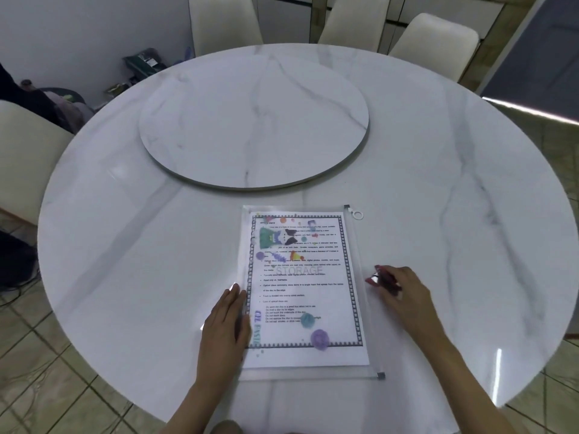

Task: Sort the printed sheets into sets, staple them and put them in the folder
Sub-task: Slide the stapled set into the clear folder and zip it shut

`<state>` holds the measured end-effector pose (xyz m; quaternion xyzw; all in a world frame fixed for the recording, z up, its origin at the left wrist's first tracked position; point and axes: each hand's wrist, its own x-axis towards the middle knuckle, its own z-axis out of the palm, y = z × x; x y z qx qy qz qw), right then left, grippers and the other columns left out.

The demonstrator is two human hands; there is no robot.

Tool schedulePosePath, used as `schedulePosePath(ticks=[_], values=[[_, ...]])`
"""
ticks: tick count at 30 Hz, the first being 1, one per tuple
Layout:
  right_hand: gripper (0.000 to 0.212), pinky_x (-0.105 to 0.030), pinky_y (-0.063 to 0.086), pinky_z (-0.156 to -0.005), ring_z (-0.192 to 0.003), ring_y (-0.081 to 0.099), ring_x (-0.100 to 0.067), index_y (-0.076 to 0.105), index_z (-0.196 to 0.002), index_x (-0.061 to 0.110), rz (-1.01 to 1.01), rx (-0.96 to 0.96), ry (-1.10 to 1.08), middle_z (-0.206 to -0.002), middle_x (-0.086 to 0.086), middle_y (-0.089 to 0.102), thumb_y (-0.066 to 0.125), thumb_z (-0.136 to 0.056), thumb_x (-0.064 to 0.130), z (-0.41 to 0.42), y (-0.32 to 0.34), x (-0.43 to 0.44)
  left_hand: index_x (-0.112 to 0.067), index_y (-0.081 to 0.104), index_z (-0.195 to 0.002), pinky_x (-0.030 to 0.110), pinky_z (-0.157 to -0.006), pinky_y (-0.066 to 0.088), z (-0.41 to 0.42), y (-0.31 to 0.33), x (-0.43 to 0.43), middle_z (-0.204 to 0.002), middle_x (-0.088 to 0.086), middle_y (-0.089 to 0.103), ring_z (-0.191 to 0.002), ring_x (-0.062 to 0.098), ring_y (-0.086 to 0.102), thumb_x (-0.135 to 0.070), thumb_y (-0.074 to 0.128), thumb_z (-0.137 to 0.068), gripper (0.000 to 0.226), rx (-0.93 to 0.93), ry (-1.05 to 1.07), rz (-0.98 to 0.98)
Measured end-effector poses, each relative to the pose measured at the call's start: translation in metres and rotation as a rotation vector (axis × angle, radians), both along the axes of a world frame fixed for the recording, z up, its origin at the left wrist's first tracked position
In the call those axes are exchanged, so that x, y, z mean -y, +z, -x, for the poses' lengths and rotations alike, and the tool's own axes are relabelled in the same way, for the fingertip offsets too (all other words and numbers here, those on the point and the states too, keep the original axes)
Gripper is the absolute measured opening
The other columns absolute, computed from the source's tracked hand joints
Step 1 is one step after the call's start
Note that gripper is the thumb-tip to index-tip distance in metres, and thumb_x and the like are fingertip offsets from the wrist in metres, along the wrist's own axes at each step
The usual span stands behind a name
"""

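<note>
the clear plastic zip folder [313, 373], printed sheets [304, 286] inside, lies on the white marble table [150, 245]. your left hand [225, 317] presses it flat-fingered; your right hand [404, 292] grips a red stapler [380, 278]. likely light, slick, floppy: lift by an edge.

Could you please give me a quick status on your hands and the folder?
Left hand flat on left edge of folder. Right hand grips red stapler beside it. Printed sheets inside folder, flat on table. Nothing in the way.

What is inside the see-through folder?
A printed sheet with a STORAGE watermark shows through the clear zip folder. Any sheets under it are covered.
</note>
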<state>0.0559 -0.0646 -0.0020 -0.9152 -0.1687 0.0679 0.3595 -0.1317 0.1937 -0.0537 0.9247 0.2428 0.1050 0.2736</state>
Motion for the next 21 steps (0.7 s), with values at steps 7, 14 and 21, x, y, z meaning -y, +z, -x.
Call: schedulePosePath(ticks=[7, 14, 21], values=[[0.035, 0.001, 0.031, -0.083, -0.099, 0.052, -0.01, 0.06, -0.118, 0.016, -0.028, -0.062, 0.299, -0.101, 0.006, 0.053, 0.064, -0.084, 0.015, 0.038, -0.005, -0.063, -0.018, 0.047, -0.136, 0.028, -0.109, 0.023, 0.0, 0.0, 0.0, -0.144, -0.009, 0.037, -0.134, 0.009, 0.032, -0.048, 0.028, -0.087, 0.06, 0.002, 0.014, 0.022], [0.034, -0.009, 0.03, -0.083, -0.109, 0.047, -0.016, 0.054, -0.124, 0.011, 0.052, -0.063, 0.368, -0.115, -0.005, 0.052, 0.053, -0.09, 0.013, 0.05, -0.021, -0.087, -0.017, 0.049, -0.134, 0.03, -0.108, 0.025, 0.0, -0.001, -0.001, -0.144, -0.002, 0.043, -0.134, 0.015, 0.036, -0.047, 0.029, -0.087, 0.06, 0.005, 0.017, 0.038], [0.03, -0.007, 0.038, -0.091, -0.108, 0.048, 0.003, 0.056, -0.12, 0.012, -0.12, -0.082, 0.268, -0.122, -0.002, 0.052, 0.057, -0.09, 0.013, 0.05, -0.001, -0.087, -0.018, 0.048, -0.135, 0.029, -0.109, 0.024, 0.0, 0.002, 0.0, -0.144, -0.004, 0.041, -0.135, 0.014, 0.034, -0.05, 0.027, -0.085, 0.063, -0.002, 0.028, 0.058]])
